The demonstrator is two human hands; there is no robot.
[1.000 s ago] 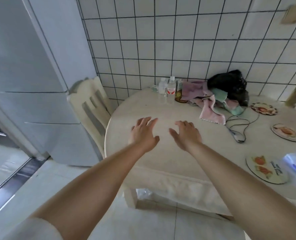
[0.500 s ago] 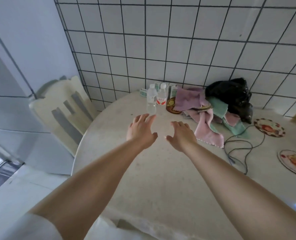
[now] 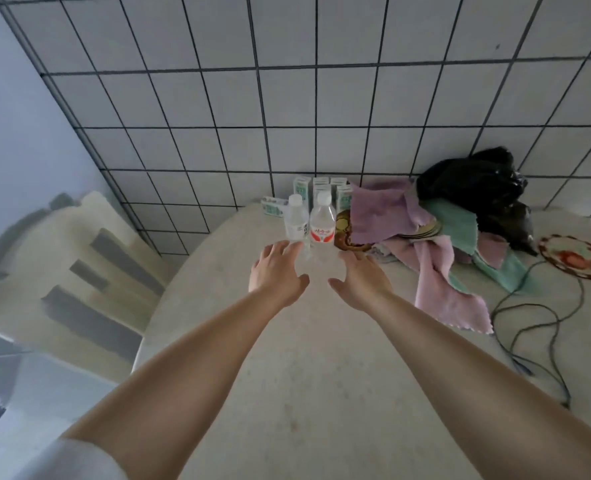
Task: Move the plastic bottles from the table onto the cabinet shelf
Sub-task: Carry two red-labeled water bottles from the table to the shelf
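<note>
Head view: I'm closing both wide grips, left hand (image 3: 276,274) and right hand (image 3: 360,279), onto the bottles (image 3: 308,221) just ahead; pickup is imminent.

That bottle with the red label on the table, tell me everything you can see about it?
The red-label bottle is small, of clear plastic, with a white screw cap and a white wrapper printed in red. It stands upright near the table's far edge, close beside a second clear bottle on its left; whether they touch is unclear. Small cartons stand behind it. Its fill level is hard to judge. Neither the left hand nor the right hand holds it.
</note>
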